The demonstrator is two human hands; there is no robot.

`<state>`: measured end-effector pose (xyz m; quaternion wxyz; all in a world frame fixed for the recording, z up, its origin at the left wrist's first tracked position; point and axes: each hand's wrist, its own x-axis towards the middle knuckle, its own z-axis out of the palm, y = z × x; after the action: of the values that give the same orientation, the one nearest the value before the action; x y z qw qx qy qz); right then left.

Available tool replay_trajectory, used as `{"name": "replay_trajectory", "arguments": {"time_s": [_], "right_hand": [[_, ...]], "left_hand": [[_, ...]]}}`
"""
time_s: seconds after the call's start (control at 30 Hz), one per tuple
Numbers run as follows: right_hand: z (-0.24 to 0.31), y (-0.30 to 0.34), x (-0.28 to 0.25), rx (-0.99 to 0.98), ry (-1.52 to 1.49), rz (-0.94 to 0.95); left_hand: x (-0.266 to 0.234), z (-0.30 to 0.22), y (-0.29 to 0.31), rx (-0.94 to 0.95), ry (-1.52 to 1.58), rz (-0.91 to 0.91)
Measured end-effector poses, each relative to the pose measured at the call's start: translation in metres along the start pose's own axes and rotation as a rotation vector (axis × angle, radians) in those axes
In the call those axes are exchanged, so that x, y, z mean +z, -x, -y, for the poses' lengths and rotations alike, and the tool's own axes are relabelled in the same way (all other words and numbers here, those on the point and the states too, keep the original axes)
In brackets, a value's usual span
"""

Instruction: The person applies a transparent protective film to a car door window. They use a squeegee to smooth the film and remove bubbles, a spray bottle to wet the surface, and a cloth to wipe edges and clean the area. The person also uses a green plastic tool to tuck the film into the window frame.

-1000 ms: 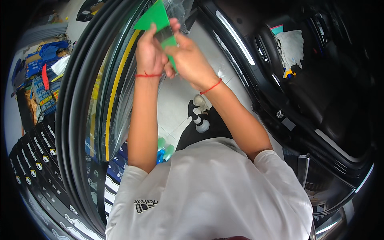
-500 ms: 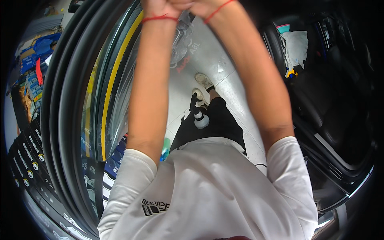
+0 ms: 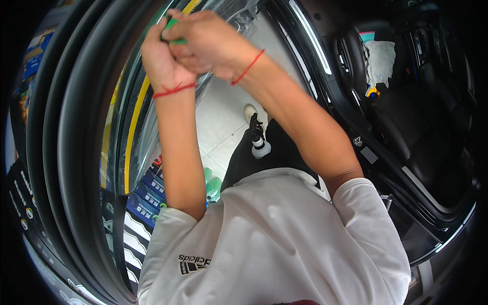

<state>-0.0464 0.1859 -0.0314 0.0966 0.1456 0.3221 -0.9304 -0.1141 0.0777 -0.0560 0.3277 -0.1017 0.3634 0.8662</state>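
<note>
At the upper left, my left hand and my right hand are together in front of the open car door's window glass. A small green piece, too covered to name, shows between the fingers of my right hand, which is closed on it. My left hand's fingers are curled against it, partly hidden behind the right hand; what they grip is hidden. A yellow strip runs down the glass. Crumpled clear plastic film hangs beside the strip, behind my wrists.
The dark door edge curves along my left. At right is the open car's black seat, with a pale cloth beyond it. A spray bottle hangs at my waist. Blue boxes and green bottles stand low at left.
Both hands have come down and left into fuller view, and the green piece now shows. My view has shifted, so more of the car's sill appears on the right.
</note>
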Motion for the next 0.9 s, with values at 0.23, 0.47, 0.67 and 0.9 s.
{"name": "replay_trajectory", "arguments": {"time_s": [0.23,0.47,0.67,0.9], "right_hand": [[-0.123,0.021,0.079,-0.404,0.548,-0.127],[-0.124,0.029,0.095,-0.563,0.543,-0.2],[-0.075,0.015,0.077,-0.629,0.659,-0.382],[-0.047,0.032,0.069,-0.378,0.78,-0.3]], "left_hand": [[-0.052,-0.037,0.108,0.048,0.186,-0.08],[-0.08,-0.036,0.093,0.044,0.495,0.158],[-0.048,-0.021,0.054,0.079,0.462,0.036],[-0.017,-0.002,0.076,0.264,-0.097,-0.057]]}}
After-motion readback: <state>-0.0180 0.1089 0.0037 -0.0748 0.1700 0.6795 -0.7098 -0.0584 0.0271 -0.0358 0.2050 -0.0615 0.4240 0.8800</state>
